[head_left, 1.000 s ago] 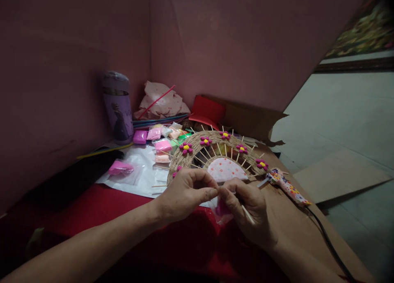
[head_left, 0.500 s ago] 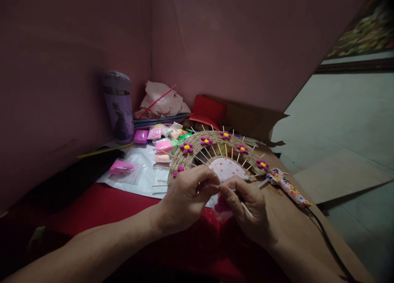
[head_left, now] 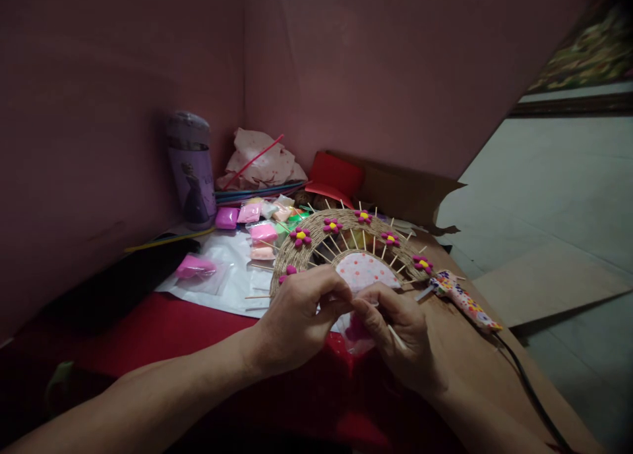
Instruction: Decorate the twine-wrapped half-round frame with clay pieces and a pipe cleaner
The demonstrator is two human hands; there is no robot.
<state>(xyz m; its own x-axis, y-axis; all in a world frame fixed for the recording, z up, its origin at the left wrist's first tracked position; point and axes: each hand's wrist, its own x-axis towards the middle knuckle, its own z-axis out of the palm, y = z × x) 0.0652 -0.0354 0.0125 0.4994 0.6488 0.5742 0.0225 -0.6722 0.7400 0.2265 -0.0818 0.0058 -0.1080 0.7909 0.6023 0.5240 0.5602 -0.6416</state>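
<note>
My left hand is closed in a pinch, its fingertips meeting those of my right hand. Between and below them hangs a small clear plastic bag with magenta clay inside; both hands pinch around its upper edge, partly hidden by the fingers. A thin pale stick also sticks out of my right hand's grip. Just beyond lies a half-round woven twine piece with sticks radiating from it. Magenta clay flowers with yellow centres dot its band, and a spotted white half-circle of fabric fills its middle.
A floral-wrapped glue gun lies on cardboard at right, its cord trailing forward. Several clay packets and another pink one rest on white plastic. A purple tumbler stands by the wall.
Both hands stay in nearly the same place. The pale strip seen between the fingertips earlier is less visible now, and the fingers have shifted slightly.
</note>
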